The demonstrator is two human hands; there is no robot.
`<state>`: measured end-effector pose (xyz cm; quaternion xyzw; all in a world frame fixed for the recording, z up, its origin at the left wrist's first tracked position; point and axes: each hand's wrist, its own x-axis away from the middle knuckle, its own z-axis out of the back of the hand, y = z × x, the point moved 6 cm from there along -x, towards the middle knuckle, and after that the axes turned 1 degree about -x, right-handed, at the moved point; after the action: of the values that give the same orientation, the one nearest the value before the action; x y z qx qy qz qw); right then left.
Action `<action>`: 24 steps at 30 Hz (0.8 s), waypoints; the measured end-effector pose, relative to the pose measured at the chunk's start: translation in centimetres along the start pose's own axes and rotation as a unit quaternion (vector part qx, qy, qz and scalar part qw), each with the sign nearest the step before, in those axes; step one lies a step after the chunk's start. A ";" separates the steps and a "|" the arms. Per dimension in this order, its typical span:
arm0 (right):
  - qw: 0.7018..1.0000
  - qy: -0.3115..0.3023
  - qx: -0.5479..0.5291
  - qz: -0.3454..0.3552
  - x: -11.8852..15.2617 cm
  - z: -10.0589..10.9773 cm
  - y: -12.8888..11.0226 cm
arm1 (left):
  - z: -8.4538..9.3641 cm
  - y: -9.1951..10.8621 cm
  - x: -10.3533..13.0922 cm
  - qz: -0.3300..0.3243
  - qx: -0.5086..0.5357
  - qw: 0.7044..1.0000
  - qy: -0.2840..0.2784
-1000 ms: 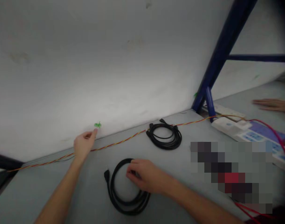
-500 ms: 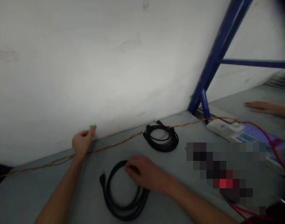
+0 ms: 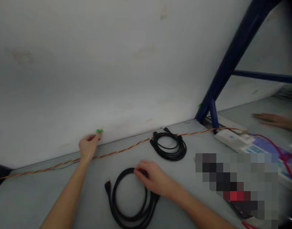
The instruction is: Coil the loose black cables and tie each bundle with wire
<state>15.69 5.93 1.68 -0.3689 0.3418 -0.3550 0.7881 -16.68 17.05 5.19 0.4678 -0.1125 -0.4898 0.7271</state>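
My left hand (image 3: 89, 145) reaches out to the base of the white wall, its thumb and finger pinched at a small bundle of thin green strips (image 3: 99, 130) that look like twist ties. Nearer to me, a black cable (image 3: 113, 194) lies in a round coil on the grey table, a plug standing out at its left side. My right hand (image 3: 152, 177) pinches the top of this coil, covering part of it. Behind it, a second black cable coil (image 3: 168, 158) lies flat, its plugs towards the wall.
A twisted red and yellow wire (image 3: 126, 148) runs along the wall's foot. The blue metal frame (image 3: 222, 66) rises at right. White devices (image 3: 234, 140) with red leads stand beside it. Another person's hand (image 3: 270, 119) rests at far right. A blurred-out patch covers something dark and red.
The view has shifted slightly, so most things sit a little further right and lower. Both hands keep about the same places by the green strips and the near coil.
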 end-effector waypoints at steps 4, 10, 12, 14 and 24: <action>1.000 -0.008 -0.002 -0.009 0.0 -0.2 0.5 | -0.1 -0.4 0.0 0.004 0.006 1.000 -0.001; 1.000 -0.015 -0.010 -0.023 0.0 -0.3 0.7 | -0.3 -0.9 -0.1 0.011 0.006 1.000 0.011; 0.999 -0.017 -0.014 -0.026 0.0 -0.4 0.7 | -0.4 -0.8 0.0 0.008 0.004 1.000 0.011; 0.999 -0.018 -0.014 -0.030 0.0 -0.4 0.7 | -0.4 -0.8 0.0 0.003 0.005 1.000 0.008; 0.999 -0.024 -0.006 -0.035 0.0 -0.4 0.8 | -0.5 -1.0 0.2 0.007 0.028 1.000 0.009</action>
<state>15.60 6.18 0.81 -0.3940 0.3117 -0.3714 0.7808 -16.91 17.12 4.09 0.4912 -0.1230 -0.4771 0.7183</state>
